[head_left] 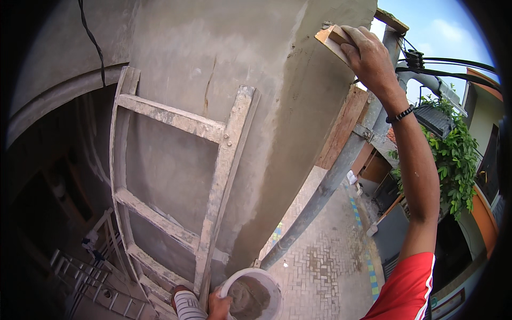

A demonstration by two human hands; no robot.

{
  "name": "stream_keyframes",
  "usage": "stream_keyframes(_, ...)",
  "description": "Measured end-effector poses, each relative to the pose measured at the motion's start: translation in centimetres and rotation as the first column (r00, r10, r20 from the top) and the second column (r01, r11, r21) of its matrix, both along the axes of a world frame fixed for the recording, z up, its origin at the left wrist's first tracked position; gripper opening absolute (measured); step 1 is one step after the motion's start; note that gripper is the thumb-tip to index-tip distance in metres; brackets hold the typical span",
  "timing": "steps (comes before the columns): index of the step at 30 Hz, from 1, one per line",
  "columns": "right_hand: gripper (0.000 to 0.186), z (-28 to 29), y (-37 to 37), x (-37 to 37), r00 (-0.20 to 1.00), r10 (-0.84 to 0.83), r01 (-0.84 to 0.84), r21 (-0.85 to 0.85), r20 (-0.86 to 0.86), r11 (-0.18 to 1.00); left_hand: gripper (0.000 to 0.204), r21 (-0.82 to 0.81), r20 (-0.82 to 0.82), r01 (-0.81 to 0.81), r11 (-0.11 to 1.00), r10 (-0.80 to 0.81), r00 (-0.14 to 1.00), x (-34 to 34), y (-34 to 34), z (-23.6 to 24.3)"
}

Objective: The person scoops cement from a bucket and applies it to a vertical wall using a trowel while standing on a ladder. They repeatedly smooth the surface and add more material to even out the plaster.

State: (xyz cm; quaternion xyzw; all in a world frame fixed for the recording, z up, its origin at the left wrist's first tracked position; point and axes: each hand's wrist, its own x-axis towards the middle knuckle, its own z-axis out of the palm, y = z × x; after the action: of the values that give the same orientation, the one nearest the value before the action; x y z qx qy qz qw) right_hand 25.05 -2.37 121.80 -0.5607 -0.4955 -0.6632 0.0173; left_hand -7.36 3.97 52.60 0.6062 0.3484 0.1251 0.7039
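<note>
High on the right, my right hand (pixel 370 56) is closed around a wooden plastering float (pixel 333 41), its fingers over the back of the board. The float is up beside the edge of a wall strip of darker, damp-looking plaster (pixel 304 106); whether its face touches the wall cannot be made out. Low in the middle, my left hand (pixel 218 305) grips the rim of a whitish bucket (pixel 276 296). Grey wet mortar (pixel 246 300) lies inside the bucket. A dark beaded bracelet (pixel 400 114) circles my right wrist.
A mortar-stained wooden ladder (pixel 221 170) leans against the wall, with a foot (pixel 186 304) low beside it. A grey metal pole (pixel 330 197) rises on the right, near black cables (pixel 453 66). Far below lie paving (pixel 320 266) and a metal ladder (pixel 101 285).
</note>
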Motion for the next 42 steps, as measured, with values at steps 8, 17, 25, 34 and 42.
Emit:
stream_keyframes(8, 0.028, -1.2, 5.2, 1.1, 0.933, -0.284, 0.236, -0.219, -0.222, 0.947, 0.051, 0.145, 0.161, -0.059, 0.988, 0.035, 0.986, 1.2, 0.0, 5.1)
stream_keyframes(17, 0.032, -30.4, 1.9, 1.8, 0.932, -0.276, 0.086, -0.592, -0.237, 0.801, 0.049, 0.134, 0.103, -0.075, 0.988, 0.062, 0.993, -0.1, -0.3, 3.1)
stream_keyframes(25, 0.034, -46.4, -2.5, 1.5, 0.83, -0.352, -0.102, -0.738, -0.433, 0.667, 0.039, -0.137, 0.096, -0.258, 0.956, 0.272, 0.957, -0.9, -0.4, 2.7)
stream_keyframes(34, 0.031, -20.3, -1.4, 2.5, 0.966, -0.113, 0.087, -0.119, -0.231, 0.989, 0.036, -0.23, -0.024, -0.307, 0.924, 0.31, 0.951, -0.6, -2.4, -2.1)
stream_keyframes(42, 0.047, -42.3, -1.0, 1.8, 0.894, -0.259, 0.05, -0.493, -0.366, 0.869, 0.032, -0.295, 0.003, -0.349, 0.89, 0.366, 0.931, -0.4, -3.4, -2.5)
